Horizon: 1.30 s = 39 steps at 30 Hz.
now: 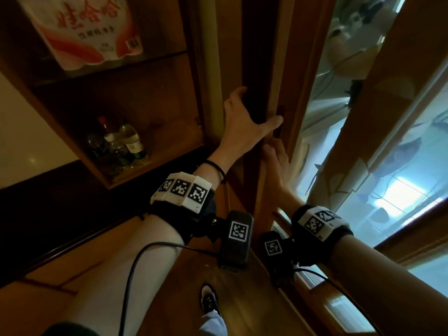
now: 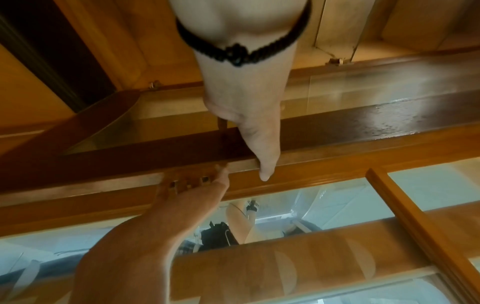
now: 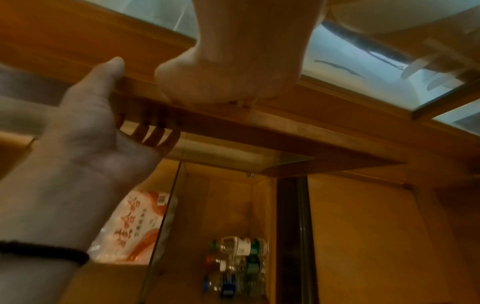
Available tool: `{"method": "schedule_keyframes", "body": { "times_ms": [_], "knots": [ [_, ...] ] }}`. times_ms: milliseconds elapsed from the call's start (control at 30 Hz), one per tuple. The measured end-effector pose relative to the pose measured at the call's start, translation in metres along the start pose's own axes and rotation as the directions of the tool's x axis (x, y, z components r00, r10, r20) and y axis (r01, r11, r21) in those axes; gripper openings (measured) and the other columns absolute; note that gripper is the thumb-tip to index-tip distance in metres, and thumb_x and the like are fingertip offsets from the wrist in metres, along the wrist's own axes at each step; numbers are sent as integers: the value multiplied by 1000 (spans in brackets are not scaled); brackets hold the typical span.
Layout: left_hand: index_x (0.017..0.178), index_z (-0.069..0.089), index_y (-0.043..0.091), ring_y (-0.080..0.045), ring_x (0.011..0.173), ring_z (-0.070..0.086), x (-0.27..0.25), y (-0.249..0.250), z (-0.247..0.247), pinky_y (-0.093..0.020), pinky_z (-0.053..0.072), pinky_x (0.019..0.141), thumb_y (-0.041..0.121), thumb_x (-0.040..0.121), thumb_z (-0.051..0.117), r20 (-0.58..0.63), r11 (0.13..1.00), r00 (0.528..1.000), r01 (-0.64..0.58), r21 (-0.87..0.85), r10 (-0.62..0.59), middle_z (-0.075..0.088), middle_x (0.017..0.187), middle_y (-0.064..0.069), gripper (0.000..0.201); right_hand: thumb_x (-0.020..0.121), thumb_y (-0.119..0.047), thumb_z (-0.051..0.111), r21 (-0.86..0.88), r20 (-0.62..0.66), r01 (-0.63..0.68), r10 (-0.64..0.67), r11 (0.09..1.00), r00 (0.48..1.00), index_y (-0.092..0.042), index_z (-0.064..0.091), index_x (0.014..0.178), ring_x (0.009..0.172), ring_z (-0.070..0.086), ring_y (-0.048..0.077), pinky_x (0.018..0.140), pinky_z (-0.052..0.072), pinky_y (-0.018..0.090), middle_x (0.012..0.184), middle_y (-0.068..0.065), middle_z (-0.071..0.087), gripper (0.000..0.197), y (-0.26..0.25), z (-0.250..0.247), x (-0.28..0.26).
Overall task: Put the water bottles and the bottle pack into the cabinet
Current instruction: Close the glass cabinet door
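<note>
On glossy wooden door edge (image 1: 278, 57): left hand (image 1: 244, 117) clamped, right hand (image 1: 278, 166) pressing flat.

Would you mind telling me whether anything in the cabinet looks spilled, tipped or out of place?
Nothing stands out: the bottle pack sits on the upper shelf, the bottles stand clustered below it, and the left hand grips the cabinet door.

A bottle pack (image 1: 84, 32) sits on the glass shelf (image 1: 157, 58); loose bottles (image 1: 118, 144) cluster on the wooden shelf (image 1: 169, 133) below.
</note>
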<state>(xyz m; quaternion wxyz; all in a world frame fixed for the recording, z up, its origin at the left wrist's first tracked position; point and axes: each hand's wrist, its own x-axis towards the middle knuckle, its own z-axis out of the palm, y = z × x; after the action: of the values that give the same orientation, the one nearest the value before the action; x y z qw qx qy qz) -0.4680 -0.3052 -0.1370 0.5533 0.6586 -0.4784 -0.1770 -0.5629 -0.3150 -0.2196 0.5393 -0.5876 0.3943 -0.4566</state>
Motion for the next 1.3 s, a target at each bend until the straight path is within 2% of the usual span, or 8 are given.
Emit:
{"method": "schedule_keyframes", "body": {
  "times_ms": [100, 200, 333, 533, 767, 967, 1133, 1300],
  "knots": [
    [137, 30, 20, -21, 127, 43, -11, -8, -26, -42, 46, 105, 39, 61, 83, -57, 1000, 998, -3, -12, 2, 31, 136, -2, 94, 97, -50, 38, 12, 54, 4, -5, 1000, 999, -39, 58, 108, 101, 60, 0, 85, 47, 22, 108, -15, 64, 25, -5, 19, -14],
    [131, 32, 27, -19, 119, 51, -22, -16, -59, -41, 52, 97, 37, 58, 79, -84, 1000, 996, -5, -24, 3, 37, 131, -2, 87, 93, -58, 41, -7, 142, 42, -41, 999, 989, -39, 58, 99, 92, 60, 3, 86, 51, 32, 100, -12, 64, 26, -4, 45, -20],
    [132, 35, 26, -20, 112, 58, -37, -24, -111, -31, 56, 88, 22, 71, 75, -55, 999, 998, 32, -38, -34, 45, 129, -7, 73, 79, -76, 49, -58, 268, 103, -84, 993, 960, -24, 55, 121, 110, 61, 15, 95, 54, 43, 123, 5, 58, 68, 9, 85, -18],
    [131, 47, 24, -4, 106, 60, -60, -43, -179, -20, 55, 85, 19, 87, 66, -149, 998, 987, 60, -14, -61, 60, 122, 3, 48, 82, -62, 56, -33, 443, 59, -39, 998, 896, -18, 36, 144, 124, 51, 12, 99, 47, 27, 142, 3, 45, 78, 5, 155, -28],
    [122, 56, 18, 16, 88, 59, -60, -81, -246, -10, 52, 80, 23, 93, 60, -353, 997, 935, 58, 54, -35, 61, 102, 19, 30, 84, -47, 64, -116, 478, 177, -101, 977, 872, -16, 36, 136, 118, 48, 13, 96, 46, 25, 128, -2, 38, 67, 0, 232, -26],
    [118, 58, 12, 2, 91, 62, -39, -115, -308, -17, 55, 74, 26, 92, 61, -448, 992, 891, 111, 59, -73, 65, 103, 10, 29, 78, -54, 65, -65, 504, 193, -134, 979, 853, -27, 40, 124, 113, 55, 14, 94, 53, 35, 125, -1, 49, 60, 3, 312, -4],
    [98, 66, 13, -7, 83, 65, -12, -141, -350, -24, 56, 73, 28, 90, 64, -596, 985, 803, 105, 137, -3, 69, 90, 5, 17, 88, -36, 64, -64, 506, 194, -136, 979, 852, -24, 44, 109, 91, 62, 7, 76, 54, 21, 115, 6, 59, 31, -2, 368, 19],
    [102, 70, 14, -11, 85, 68, 11, -153, -374, -32, 58, 76, 35, 87, 67, -656, 975, 754, 163, 150, -25, 67, 93, 8, 26, 92, -34, 58, -140, 543, 265, -149, 954, 826, -24, 46, 98, 77, 60, 6, 70, 51, 25, 85, -10, 58, 17, -13, 396, 45]
  ]
}}
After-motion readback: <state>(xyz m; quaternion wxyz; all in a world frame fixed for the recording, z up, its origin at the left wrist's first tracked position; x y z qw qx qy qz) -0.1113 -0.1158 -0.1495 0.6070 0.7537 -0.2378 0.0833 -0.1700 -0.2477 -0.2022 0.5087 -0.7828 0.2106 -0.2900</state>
